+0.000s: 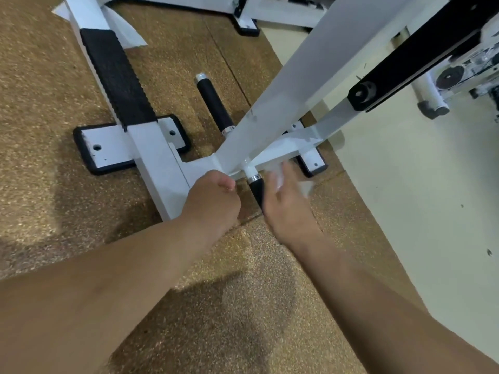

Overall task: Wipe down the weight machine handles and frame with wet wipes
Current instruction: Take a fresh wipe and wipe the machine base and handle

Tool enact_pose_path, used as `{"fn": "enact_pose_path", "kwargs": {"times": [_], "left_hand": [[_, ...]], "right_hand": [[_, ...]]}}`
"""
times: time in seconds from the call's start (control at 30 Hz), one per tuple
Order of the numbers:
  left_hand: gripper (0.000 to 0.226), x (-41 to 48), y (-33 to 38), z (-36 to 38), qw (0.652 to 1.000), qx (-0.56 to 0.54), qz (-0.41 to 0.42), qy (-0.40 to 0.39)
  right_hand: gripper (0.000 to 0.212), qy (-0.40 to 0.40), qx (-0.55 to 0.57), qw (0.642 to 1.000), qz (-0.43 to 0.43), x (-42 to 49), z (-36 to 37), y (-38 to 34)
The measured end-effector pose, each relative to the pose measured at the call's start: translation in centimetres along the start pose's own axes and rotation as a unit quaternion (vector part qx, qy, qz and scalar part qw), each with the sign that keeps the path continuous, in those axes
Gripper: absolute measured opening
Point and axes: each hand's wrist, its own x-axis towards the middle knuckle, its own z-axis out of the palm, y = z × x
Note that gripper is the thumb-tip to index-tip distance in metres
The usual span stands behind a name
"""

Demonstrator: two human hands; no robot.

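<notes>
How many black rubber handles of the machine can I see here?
2. The far handle sticks out beyond the white beam; the near handle is between the left hand and right hand. More may be hidden.

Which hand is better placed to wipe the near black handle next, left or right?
Right. The right hand holds the wet wipe and sits right beside the near black handle. The left hand is curled at the white frame with no wipe visible in it.

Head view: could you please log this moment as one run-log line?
right hand: holds wet wipe beside near handle | left hand: curled at frame, grip unclear | far handle: untouched
</notes>
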Motion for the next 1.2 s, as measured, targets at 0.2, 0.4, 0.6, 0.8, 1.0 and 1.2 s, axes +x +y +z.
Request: {"fn": "enact_pose_path", "kwargs": {"times": [0.2, 0.4, 0.6, 0.8, 1.0, 1.2], "left_hand": [[0.026, 0.0, -0.5, -1.5, 0.994, 0.088, 0.063, -0.019], [0.021, 0.6, -1.1, -2.7, 0.998, 0.047, 0.028, -0.032], [0.022, 0.9, -0.7, -2.6, 0.998, 0.054, 0.007, -0.044], [0.027, 1.3, -0.8, -2.6, 0.997, 0.049, 0.000, -0.056], [0.027, 1.8, -0.8, -2.6, 0.996, 0.053, 0.006, -0.069], [0.024, 1.4, -0.7, -2.4, 0.996, 0.063, 0.026, -0.063]], "right_hand": [[0.062, -0.039, -0.124, 0.991, 0.032, 1.9, 3.0, 0.0], [0.060, -0.047, 0.187, 0.946, 0.260, 5.1, 0.9, -0.2], [0.055, 0.013, -0.086, 0.996, -0.003, 2.1, 3.6, 0.7], [0.048, -0.012, -0.130, 0.991, -0.017, 1.0, 3.8, 3.1], [0.047, -0.023, -0.112, 0.993, 0.019, -2.7, 2.8, 5.3], [0.059, -0.010, 0.093, 0.986, 0.141, 2.9, 1.8, -0.1]]}}
